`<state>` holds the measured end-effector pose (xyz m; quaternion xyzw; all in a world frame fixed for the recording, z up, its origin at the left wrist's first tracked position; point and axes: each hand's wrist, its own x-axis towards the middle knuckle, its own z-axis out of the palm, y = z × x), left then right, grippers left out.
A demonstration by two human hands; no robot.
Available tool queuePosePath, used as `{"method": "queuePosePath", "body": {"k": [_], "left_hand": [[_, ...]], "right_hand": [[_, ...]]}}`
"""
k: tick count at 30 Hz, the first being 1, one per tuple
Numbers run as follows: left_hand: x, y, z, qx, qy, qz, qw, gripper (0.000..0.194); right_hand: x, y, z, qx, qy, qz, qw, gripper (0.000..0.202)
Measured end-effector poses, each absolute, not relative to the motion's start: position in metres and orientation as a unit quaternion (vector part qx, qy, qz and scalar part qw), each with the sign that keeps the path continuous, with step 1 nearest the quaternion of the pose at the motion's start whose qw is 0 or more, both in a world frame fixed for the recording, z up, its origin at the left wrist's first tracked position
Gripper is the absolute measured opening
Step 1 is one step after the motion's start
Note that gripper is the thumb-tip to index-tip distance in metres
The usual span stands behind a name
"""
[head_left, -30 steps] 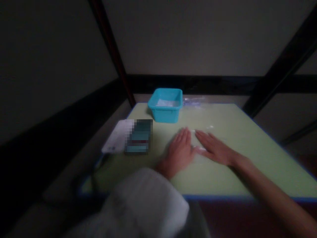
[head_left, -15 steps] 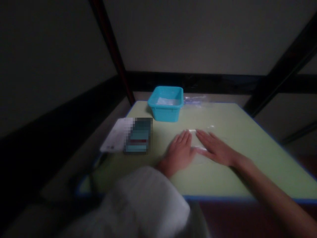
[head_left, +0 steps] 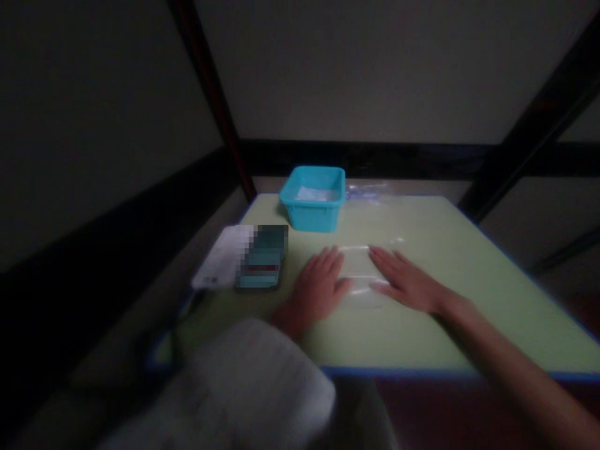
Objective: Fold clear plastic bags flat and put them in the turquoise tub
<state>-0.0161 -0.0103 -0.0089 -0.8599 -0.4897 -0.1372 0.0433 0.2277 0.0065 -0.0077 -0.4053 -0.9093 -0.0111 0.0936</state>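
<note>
A clear plastic bag or sheet lies flat on the table, showing mainly as shiny streaks, so its full outline is hard to make out. On its left side rests my left hand, palm down, fingers stretched out and thumb apart. My right hand lies flat on its right side, fingers pointing forward and to the left. Between the two hands the clear plastic is visible. Neither hand grasps anything.
Beyond my hands a turquoise plastic basket stands on the yellow-green table, with white paper inside. More clear plastic lies behind it on the right. To the left are a white sheet and a dark, pixelated flat object.
My left hand has slid to the left, away from my right hand, uncovering more of the clear plastic. The right hand has stayed almost in place.
</note>
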Motion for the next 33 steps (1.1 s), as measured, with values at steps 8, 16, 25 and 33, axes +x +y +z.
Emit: {"method": "queuePosePath", "body": {"k": [8, 16, 25, 33], "left_hand": [[-0.029, -0.013, -0.007, -0.843, -0.519, -0.130, 0.045, 0.050], [0.005, -0.017, 0.007, -0.849, -0.508, -0.141, 0.040, 0.060], [0.037, -0.013, -0.004, -0.870, -0.475, -0.129, 0.013, 0.069], [0.017, -0.010, -0.009, -0.871, -0.472, -0.130, 0.030, 0.062]], "right_hand": [[0.228, 0.007, -0.008, -0.408, -0.909, -0.017, 0.088, 0.073], [0.226, 0.006, -0.009, -0.409, -0.907, 0.003, 0.096, 0.074], [0.230, 0.009, -0.012, -0.392, -0.915, 0.005, 0.094, 0.071], [0.227, 0.006, -0.009, -0.407, -0.908, 0.005, 0.096, 0.072]]}}
